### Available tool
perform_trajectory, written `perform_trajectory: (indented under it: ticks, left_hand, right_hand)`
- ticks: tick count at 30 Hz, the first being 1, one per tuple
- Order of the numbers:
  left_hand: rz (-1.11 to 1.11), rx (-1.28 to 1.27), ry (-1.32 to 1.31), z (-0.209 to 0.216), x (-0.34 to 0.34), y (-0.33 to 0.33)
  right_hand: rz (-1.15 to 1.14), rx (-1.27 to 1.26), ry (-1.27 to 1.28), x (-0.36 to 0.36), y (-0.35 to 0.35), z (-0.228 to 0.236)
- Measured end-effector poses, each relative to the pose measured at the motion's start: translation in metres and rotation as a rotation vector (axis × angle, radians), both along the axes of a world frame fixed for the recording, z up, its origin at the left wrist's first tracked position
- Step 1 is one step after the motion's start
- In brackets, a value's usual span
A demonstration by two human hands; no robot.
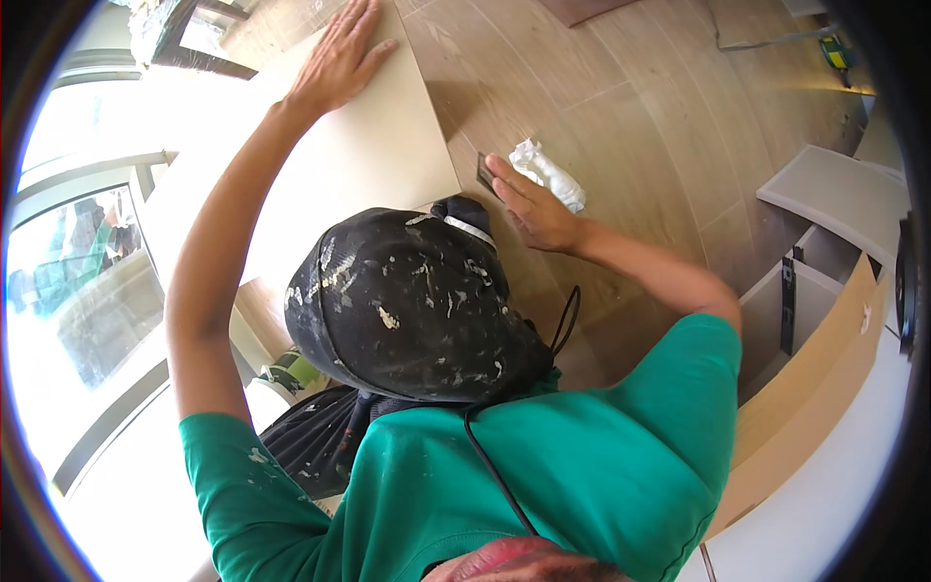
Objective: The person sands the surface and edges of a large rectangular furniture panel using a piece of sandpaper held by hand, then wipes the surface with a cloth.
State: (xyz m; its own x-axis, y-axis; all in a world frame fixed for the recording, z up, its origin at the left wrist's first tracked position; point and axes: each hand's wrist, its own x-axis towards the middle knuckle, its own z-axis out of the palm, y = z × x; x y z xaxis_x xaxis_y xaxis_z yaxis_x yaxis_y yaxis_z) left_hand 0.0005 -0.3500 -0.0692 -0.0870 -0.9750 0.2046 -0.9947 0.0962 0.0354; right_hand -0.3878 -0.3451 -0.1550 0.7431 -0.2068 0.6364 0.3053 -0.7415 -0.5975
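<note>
Left grip [335,63] splayed flat on the pale panel [398,121], grasping nothing; I read that as steadying it. Right grip [533,211] has a dark flat block [487,176] at its fingers, likely held straight-fingered for even backing. Block's just beside the panel corner; contact I can't confirm. Crumpled white cloth [555,179] on floor [630,126] just ahead of right grip, probably for easy reach.

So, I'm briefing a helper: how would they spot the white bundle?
Start with the wood-look floor, right of the large pale board. Just beyond the right hand, on that floor, lies the bundle: white and crumpled, unlike the flat dark piece at that hand.
</note>
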Motion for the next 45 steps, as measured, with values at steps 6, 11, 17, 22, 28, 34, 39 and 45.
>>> perform_trajectory:
  ticks: [6,11,17,22,28,34,39,45]
  left_hand:
    - [0.095,-0.012,0.002,-0.002,0.024,0.036]
    - [0.142,-0.013,0.059,-0.002,0.025,0.057]
    - [0.128,-0.016,0.085,-0.003,0.019,0.044]
    - [0.146,-0.023,0.076,-0.002,0.027,0.056]
    - [0.129,-0.078,0.055,-0.008,0.024,0.051]
    - [0.141,-0.053,0.076,-0.001,0.021,0.051]
    - [0.123,-0.051,0.098,0.0,0.019,0.045]
    - [0.139,-0.044,0.081,-0.004,0.025,0.054]
  right_hand:
    - [0.096,-0.051,-0.069,0.056,-0.009,-0.029]
    - [0.031,-0.182,-0.232,0.144,-0.086,-0.029]
    - [-0.095,-0.104,-0.054,0.217,-0.168,0.008]
    - [0.041,-0.214,-0.074,0.154,-0.099,0.008]
    - [0.157,-0.227,-0.136,0.071,-0.035,-0.012]
    - [0.076,-0.227,-0.163,0.205,-0.154,0.011]
    - [-0.103,-0.22,-0.036,0.233,-0.184,0.017]
    - [0.153,-0.393,-0.032,0.12,-0.081,0.023]
